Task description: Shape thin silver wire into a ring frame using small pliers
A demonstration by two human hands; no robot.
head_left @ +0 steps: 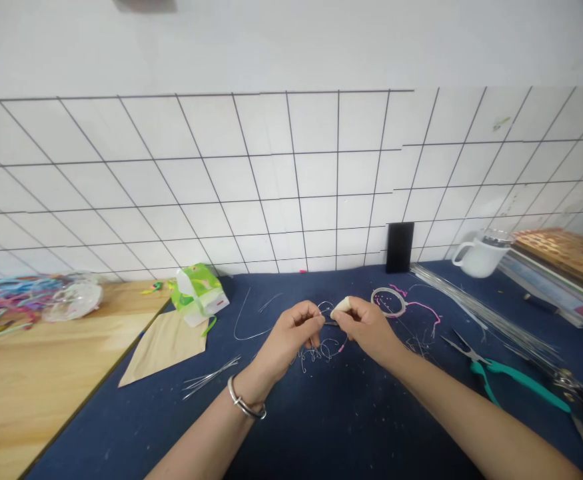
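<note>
My left hand (301,328), with a silver bangle (244,402) at the wrist, is closed in a pinch. My right hand (366,328) pinches close beside it, a pale wrap (342,306) around one fingertip. Between the fingertips runs a thin silvery wire (326,304) that curves into a loop; its ends are hidden by the fingers. Just below the hands lie several bent wire pieces (312,355) and a small wire ring (329,349) with a bit of pink on it.
Right of the hands sits a round shallow dish (389,289) with pink bits, by a pink cord (428,307). Teal-handled pliers (528,385), a long wire bundle (486,313) and a white cup (481,259) stand farther right. Left are straight wires (211,377) and a green packet (198,288).
</note>
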